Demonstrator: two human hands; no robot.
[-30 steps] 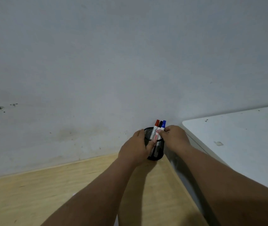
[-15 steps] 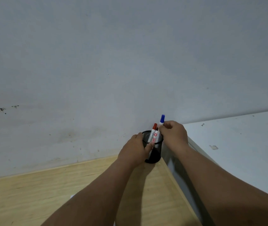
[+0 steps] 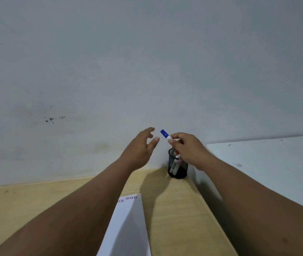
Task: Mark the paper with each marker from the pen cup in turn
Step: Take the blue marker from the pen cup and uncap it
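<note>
A black mesh pen cup (image 3: pixel 177 168) stands at the far right corner of the wooden desk, against the wall. A marker's white barrel shows through its mesh. My right hand (image 3: pixel 190 149) is above the cup, shut on a blue-capped marker (image 3: pixel 165 134) whose cap points up and left. My left hand (image 3: pixel 141 148) hovers left of the cup with its fingers spread, close to the blue cap but not touching it. A white paper (image 3: pixel 126 228) with short red and dark marks along its top edge lies on the desk between my forearms.
The wooden desk (image 3: pixel 174 209) ends at the grey wall (image 3: pixel 147 61) behind the cup. A white table (image 3: pixel 268 163) sits close on the right, with a narrow gap between it and the desk. My forearms cover much of the near desk.
My right hand lifted the blue marker out of the cup. My left hand let go of the cup and rose with fingers spread. The view tilted down, showing the paper.
</note>
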